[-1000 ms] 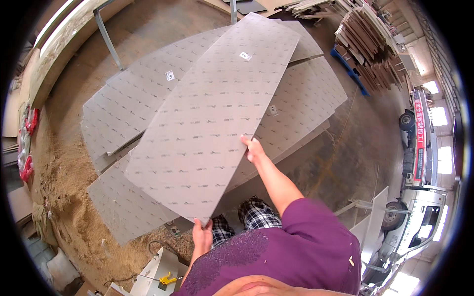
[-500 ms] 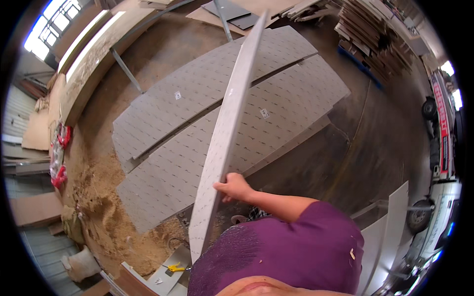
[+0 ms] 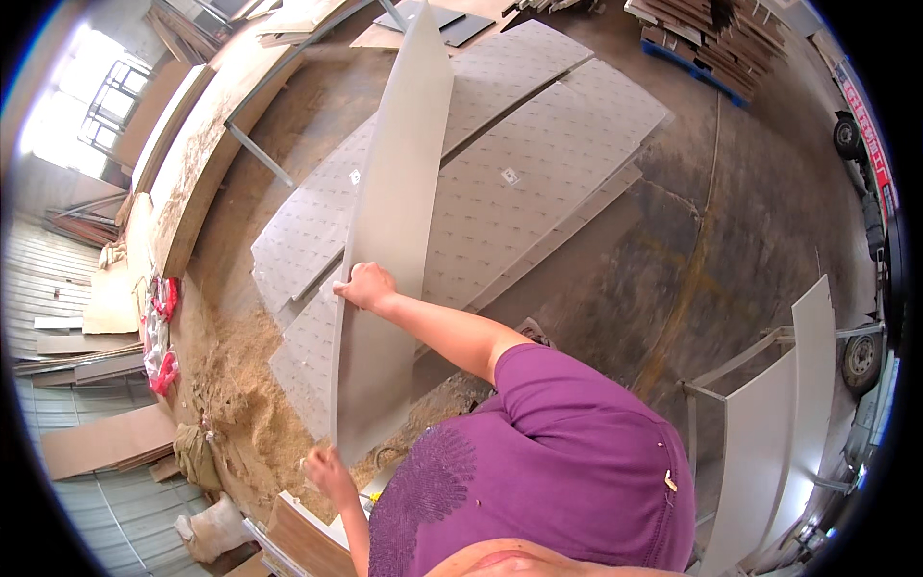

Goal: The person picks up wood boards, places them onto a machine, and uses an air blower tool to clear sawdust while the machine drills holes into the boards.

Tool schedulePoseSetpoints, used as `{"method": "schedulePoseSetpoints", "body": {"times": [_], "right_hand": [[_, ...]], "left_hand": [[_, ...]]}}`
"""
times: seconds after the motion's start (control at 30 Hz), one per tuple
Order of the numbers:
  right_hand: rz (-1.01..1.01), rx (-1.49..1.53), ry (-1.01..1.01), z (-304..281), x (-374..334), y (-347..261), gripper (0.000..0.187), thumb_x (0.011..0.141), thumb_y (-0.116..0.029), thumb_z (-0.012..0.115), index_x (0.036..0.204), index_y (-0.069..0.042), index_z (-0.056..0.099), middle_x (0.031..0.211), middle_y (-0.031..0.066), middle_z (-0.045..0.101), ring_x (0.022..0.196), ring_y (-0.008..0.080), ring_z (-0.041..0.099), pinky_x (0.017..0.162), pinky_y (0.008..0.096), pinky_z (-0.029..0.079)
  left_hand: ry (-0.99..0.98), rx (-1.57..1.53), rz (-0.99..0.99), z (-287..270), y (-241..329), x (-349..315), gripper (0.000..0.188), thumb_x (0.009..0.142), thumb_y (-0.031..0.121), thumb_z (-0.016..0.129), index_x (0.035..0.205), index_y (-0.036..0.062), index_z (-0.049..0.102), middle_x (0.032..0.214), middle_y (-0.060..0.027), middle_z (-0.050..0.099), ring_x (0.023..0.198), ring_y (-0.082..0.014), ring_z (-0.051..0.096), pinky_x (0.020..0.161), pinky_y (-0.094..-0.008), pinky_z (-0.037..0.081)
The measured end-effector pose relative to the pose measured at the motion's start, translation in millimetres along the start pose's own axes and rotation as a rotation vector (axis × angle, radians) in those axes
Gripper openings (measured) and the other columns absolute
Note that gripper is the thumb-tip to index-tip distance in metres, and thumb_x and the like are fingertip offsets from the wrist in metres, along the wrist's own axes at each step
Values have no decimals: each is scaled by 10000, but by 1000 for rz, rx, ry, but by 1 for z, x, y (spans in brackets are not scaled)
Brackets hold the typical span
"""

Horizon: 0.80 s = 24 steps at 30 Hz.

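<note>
A long pale grey board stands on edge, its far end high and its near end close to my body. My right hand is closed over its left edge, about midway along. Just below the near corner, my left hand is raised with fingers loosely curled and a gap at the thumb; nothing shows in it. Whether it touches the corner is hard to tell. Behind the upright board lie large grey panels with rows of small printed marks, a narrow gap between them. A yellow-handled tool partly shows beside my left forearm.
Sawdust covers the floor at the left. A metal rail runs beside the panels. Stacked scrap boards on a blue pallet stand far right; pale sheets lean on a frame at near right. Red-and-clear plastic wrapping lies at left.
The upright board has swung left and turned, now showing its plain broad face. My right hand has moved left and farther out with it. My left hand has come into view.
</note>
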State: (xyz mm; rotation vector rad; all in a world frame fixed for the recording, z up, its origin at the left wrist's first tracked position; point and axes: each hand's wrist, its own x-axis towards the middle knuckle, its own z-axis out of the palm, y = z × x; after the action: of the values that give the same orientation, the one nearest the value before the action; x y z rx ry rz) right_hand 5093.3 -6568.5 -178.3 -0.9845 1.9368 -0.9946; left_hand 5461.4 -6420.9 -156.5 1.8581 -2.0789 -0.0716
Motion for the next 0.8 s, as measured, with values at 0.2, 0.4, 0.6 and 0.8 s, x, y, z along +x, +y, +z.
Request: {"method": "schedulePoseSetpoints", "body": {"times": [0.2, 0.4, 0.6, 0.8], "right_hand": [[-35, 137, -183, -7, -5, 10, 532, 804, -536, 594, 893, -15, 651, 752, 131, 661, 676, 244, 662, 665, 369, 529], [34, 90, -408, 24, 19, 214, 531, 901, -524, 479, 962, -12, 607, 822, 144, 631, 728, 249, 639, 642, 368, 514], [500, 168, -277, -47, 54, 310, 739, 828, -669, 453, 1020, 31, 594, 924, 196, 632, 876, 349, 608, 768, 442, 471], [762, 1264, -77, 7, 93, 319, 794, 829, -703, 352, 1303, -72, 443, 1303, 136, 479, 1196, 325, 456, 976, 485, 390]], "left_hand": [[-272, 323, 93, 45, 84, 66, 503, 752, 437, 693, 977, 18, 530, 918, -225, 620, 832, -409, 601, 700, -487, 474], [-291, 323, 224, 51, 82, 75, 526, 711, 518, 693, 826, 32, 526, 709, -178, 607, 671, -407, 592, 577, -484, 463], [-271, 189, 173, -36, 146, 34, 490, 662, 464, 759, 724, 43, 515, 587, -140, 552, 560, -338, 571, 500, -399, 450], [-397, 268, -39, -181, 201, -6, 503, 583, 449, 791, 641, 87, 447, 536, -77, 478, 508, -272, 536, 470, -364, 416]]}}
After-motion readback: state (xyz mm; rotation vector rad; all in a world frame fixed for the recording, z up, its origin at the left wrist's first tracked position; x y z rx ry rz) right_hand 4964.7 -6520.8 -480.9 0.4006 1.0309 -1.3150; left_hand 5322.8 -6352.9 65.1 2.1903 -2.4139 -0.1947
